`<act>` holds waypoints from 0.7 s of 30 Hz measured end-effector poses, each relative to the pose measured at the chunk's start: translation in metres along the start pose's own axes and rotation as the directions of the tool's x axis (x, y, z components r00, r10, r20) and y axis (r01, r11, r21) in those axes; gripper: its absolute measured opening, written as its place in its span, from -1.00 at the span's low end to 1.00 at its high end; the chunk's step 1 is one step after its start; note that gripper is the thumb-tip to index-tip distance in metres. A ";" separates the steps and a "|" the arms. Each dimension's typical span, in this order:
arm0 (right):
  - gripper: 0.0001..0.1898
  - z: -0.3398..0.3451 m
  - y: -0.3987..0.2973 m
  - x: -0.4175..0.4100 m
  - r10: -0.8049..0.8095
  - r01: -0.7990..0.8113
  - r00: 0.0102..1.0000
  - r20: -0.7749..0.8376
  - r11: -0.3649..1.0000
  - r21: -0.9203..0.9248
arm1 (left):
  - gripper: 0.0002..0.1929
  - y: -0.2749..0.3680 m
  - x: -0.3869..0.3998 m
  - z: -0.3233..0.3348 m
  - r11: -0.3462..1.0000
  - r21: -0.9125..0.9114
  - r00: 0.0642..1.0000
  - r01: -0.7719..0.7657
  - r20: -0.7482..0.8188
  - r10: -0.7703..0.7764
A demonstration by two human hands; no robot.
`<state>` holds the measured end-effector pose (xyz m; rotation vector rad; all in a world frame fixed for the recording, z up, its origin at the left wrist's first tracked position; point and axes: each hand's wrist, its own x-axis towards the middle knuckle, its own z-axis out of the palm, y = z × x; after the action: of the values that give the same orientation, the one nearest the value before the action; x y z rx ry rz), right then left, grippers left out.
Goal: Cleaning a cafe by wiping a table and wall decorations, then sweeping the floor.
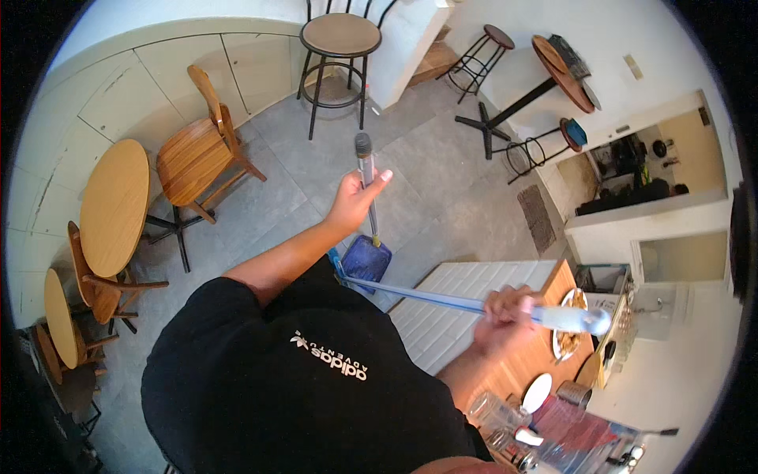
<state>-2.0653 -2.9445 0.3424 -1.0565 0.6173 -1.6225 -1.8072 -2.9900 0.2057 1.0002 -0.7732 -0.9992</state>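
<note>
My left hand (354, 198) grips the grey upright handle of a long-handled dustpan (367, 259), whose blue pan rests low near the floor. My right hand (506, 317), blurred, is closed around the pale blue stick of a broom (414, 291). The stick slants across in front of me, its thick whitish end pointing to the right. Its lower end meets a blue part beside the pan. The black shirt hides some of that end, so I cannot tell whether bristles touch the floor.
Wooden chairs (195, 155) and oval-looking tables (115, 207) stand at left, a bar stool (340, 37) ahead. At right is a wood-topped counter (503, 367) with plates of food (565, 343), glass jars (491, 410) and a metal cup (573, 394). A doormat (536, 219) lies beyond.
</note>
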 end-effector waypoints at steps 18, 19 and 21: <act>-0.78 0.014 0.079 0.191 -0.338 0.340 0.940 0.043 0.932 -0.125 | -0.50 -0.007 0.127 -0.081 0.967 0.218 0.855 0.134 -0.518 -0.002; -0.78 0.009 0.091 0.200 -0.327 0.329 0.944 0.037 0.936 -0.128 | -0.55 -0.010 0.133 -0.081 0.979 0.182 0.875 0.089 -0.484 0.011; -0.82 -0.004 0.114 0.221 -0.382 0.389 0.916 0.118 0.920 -0.042 | -0.61 -0.014 0.145 -0.072 0.988 0.148 0.895 0.053 -0.446 0.018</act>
<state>-2.0252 -3.1888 0.3197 -1.3704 0.4064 -1.8776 -1.6955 -3.1053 0.1783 1.3174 -0.4614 -0.6886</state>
